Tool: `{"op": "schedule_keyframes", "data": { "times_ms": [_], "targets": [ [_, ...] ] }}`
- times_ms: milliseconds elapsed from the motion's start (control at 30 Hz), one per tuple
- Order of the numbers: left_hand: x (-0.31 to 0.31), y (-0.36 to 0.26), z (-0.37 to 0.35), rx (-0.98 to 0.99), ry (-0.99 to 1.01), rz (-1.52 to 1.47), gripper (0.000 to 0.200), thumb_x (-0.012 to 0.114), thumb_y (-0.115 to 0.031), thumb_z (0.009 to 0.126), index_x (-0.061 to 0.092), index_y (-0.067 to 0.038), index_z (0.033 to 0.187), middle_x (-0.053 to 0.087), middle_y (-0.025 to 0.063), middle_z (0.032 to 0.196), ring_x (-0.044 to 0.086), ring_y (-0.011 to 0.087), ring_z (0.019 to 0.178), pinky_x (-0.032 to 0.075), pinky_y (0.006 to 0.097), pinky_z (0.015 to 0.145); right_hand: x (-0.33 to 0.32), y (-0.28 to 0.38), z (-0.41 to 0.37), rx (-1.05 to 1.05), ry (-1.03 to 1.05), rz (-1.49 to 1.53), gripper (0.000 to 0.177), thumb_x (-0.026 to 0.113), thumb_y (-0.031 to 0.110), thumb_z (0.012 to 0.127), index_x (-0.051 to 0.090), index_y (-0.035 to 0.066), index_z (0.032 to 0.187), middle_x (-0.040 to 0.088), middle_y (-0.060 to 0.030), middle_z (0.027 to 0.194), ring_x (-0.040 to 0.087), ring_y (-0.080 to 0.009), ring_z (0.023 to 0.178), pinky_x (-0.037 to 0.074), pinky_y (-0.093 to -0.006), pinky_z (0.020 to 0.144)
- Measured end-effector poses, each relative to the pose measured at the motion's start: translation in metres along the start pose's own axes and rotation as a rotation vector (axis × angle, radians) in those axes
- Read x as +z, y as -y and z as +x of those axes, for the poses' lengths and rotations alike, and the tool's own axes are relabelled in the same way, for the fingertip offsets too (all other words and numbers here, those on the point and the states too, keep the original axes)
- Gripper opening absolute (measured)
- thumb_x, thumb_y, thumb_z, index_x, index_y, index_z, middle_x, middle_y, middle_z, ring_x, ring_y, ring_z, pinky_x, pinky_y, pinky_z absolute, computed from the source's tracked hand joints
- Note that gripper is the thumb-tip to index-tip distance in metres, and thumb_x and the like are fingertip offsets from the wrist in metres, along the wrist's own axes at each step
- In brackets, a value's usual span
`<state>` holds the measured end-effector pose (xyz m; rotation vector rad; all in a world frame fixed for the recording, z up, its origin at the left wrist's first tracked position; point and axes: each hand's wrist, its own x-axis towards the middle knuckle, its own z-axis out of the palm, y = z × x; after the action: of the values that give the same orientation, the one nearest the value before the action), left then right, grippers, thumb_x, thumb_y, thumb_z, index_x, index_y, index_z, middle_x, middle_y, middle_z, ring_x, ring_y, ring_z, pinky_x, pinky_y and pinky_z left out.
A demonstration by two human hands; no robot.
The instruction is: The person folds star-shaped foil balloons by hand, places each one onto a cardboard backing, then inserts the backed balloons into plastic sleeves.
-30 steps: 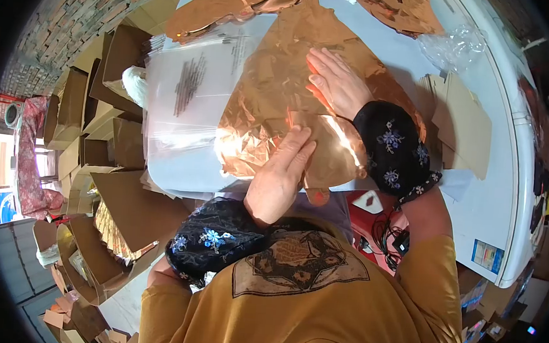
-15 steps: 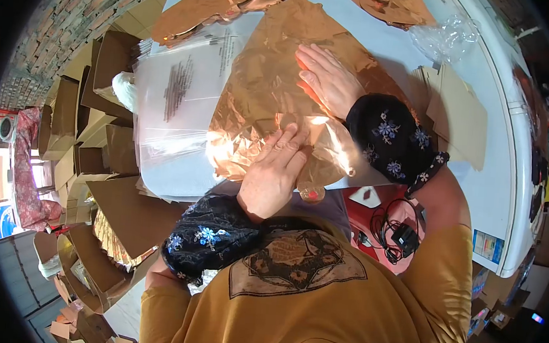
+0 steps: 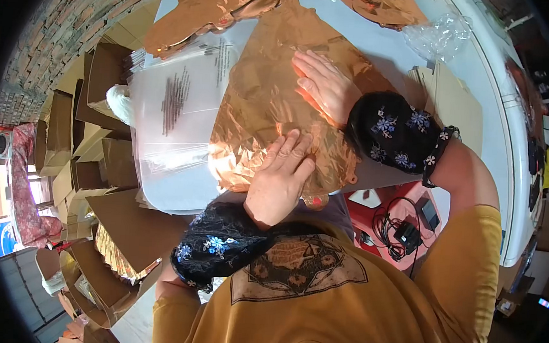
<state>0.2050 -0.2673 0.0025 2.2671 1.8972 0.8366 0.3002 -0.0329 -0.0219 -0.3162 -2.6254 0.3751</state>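
Observation:
A large sheet of shiny copper-coloured foil (image 3: 261,76), shaped like a deflated foil balloon, lies spread over the table in front of me. My left hand (image 3: 277,181) rests flat on its near part, fingers stretched out and pointing away from me. Farther up and to the right, my right hand (image 3: 323,86) lies on the foil with its palm down and fingers extended. Wrinkles and bright glare show on the foil left of my left hand. A small tab with a red spot (image 3: 315,202) sticks out at its near edge.
Clear plastic bags (image 3: 181,103) with printed text lie in a stack to the left. More copper foil (image 3: 215,11) sits at the far side. Crumpled clear plastic (image 3: 437,37) and flat cardboard pieces (image 3: 455,101) are on the right. Open cardboard boxes (image 3: 107,86) stand left; a black cable (image 3: 381,225) lies below.
My left hand has slid slightly to the right and nearer to me across the foil. My right hand stays in nearly the same place, and the camera view has shifted a little.

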Motion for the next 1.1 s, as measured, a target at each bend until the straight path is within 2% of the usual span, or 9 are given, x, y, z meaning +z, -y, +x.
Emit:
{"op": "schedule_keyframes", "data": {
  "times_ms": [67, 167, 267, 600, 667, 900, 1100],
  "targets": [
    [0.001, 0.0, 0.0, 0.008, -0.01, -0.006, 0.018, 0.063, -0.006, 0.086, 0.062, -0.002, 0.103, 0.055, 0.015, 0.138, 0.049, 0.0345, 0.133, 0.039, 0.0467, 0.11, 0.001, -0.001, 0.001, -0.028, -0.009, -0.005, 0.045, 0.043, 0.023, 0.105, 0.047, -0.005, 0.139, 0.044, -0.0202, 0.149, 0.037, -0.0363, 0.141, 0.029, -0.0433, 0.117],
    [0.002, 0.001, 0.002, 0.015, -0.011, -0.017, 0.018, 0.063, -0.006, 0.085, 0.062, -0.002, 0.103, 0.055, 0.0153, 0.138, 0.049, 0.0343, 0.133, 0.039, 0.0468, 0.111, -0.001, 0.002, 0.002, -0.101, -0.084, -0.084, 0.039, 0.054, 0.017, 0.1, 0.054, -0.007, 0.131, 0.05, -0.0214, 0.141, 0.047, -0.0394, 0.133, 0.039, -0.0449, 0.11],
    [0.002, -0.001, 0.005, 0.015, -0.011, -0.033, 0.019, 0.063, -0.005, 0.084, 0.062, -0.002, 0.103, 0.055, 0.016, 0.138, 0.048, 0.0342, 0.134, 0.038, 0.0472, 0.112, -0.001, 0.003, 0.003, -0.079, -0.074, -0.057, 0.039, 0.055, 0.015, 0.099, 0.054, -0.007, 0.131, 0.05, -0.0218, 0.141, 0.046, -0.0401, 0.133, 0.04, -0.0443, 0.109],
    [0.006, -0.001, 0.008, 0.023, 0.002, -0.013, 0.019, 0.063, -0.007, 0.085, 0.063, -0.003, 0.103, 0.055, 0.0162, 0.137, 0.048, 0.0333, 0.134, 0.035, 0.0478, 0.113, 0.0, 0.002, 0.002, -0.072, -0.067, -0.046, 0.04, 0.054, 0.017, 0.1, 0.053, -0.006, 0.132, 0.05, -0.0212, 0.142, 0.045, -0.0393, 0.135, 0.039, -0.0439, 0.11],
    [0.006, -0.002, 0.01, 0.024, 0.024, -0.002, 0.022, 0.063, -0.007, 0.085, 0.062, -0.003, 0.107, 0.055, 0.0154, 0.136, 0.048, 0.0329, 0.134, 0.035, 0.0476, 0.113, -0.001, 0.002, 0.002, -0.039, -0.036, -0.017, 0.042, 0.049, 0.019, 0.102, 0.051, -0.005, 0.137, 0.047, -0.0202, 0.146, 0.041, -0.0375, 0.139, 0.035, -0.0433, 0.113],
    [0.01, -0.002, 0.013, 0.024, 0.003, 0.042, 0.038, 0.062, -0.011, 0.087, 0.059, -0.005, 0.124, 0.055, 0.0113, 0.133, 0.047, 0.0289, 0.132, 0.036, 0.046, 0.111, -0.001, 0.003, 0.002, -0.043, -0.048, -0.009, 0.043, 0.047, 0.021, 0.103, 0.051, -0.004, 0.137, 0.047, -0.0194, 0.147, 0.041, -0.037, 0.139, 0.035, -0.0429, 0.113],
    [0.014, -0.001, 0.011, -0.026, -0.006, 0.044, 0.037, 0.064, -0.015, 0.086, 0.061, -0.008, 0.122, 0.048, 0.0175, 0.138, 0.042, 0.0375, 0.135, 0.036, 0.0475, 0.11, 0.001, 0.002, 0.001, -0.025, -0.052, 0.003, 0.043, 0.047, 0.023, 0.104, 0.051, -0.003, 0.138, 0.047, -0.018, 0.147, 0.041, -0.0357, 0.139, 0.034, -0.0426, 0.114]
  ]
}}
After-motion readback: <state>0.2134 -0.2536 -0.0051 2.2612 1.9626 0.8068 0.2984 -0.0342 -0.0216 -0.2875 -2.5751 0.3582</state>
